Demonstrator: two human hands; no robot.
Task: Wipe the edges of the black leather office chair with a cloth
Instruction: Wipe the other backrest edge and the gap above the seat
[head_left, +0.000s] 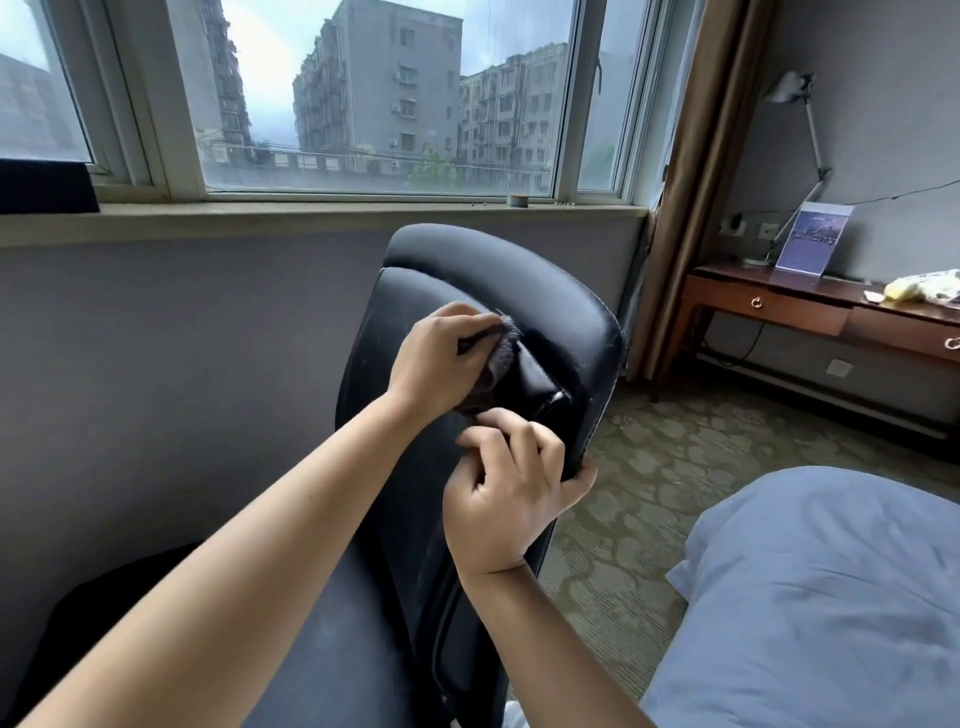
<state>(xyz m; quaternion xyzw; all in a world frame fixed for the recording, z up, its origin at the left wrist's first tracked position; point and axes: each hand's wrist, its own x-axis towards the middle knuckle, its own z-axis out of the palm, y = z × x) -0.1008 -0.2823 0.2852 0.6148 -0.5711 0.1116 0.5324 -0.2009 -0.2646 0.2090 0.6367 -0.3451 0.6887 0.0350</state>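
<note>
A single head-worn wide-angle camera looks forward and slightly down from behind the black leather office chair (483, 332), close enough that both forearms fill the lower frame. It faces the window (384, 98) beyond the chair; right of the chair it takes in a wooden desk (810, 306) and, nearer, a bed (831, 597).

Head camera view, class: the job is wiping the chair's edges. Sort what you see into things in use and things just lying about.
In use:
black leather office chair
dark grey cloth, gripped by the left hand
right hand, holding the chair's right edge

Lying about:
brown wooden desk
silver desk lamp
blue standing card
pale blue bedding
</note>
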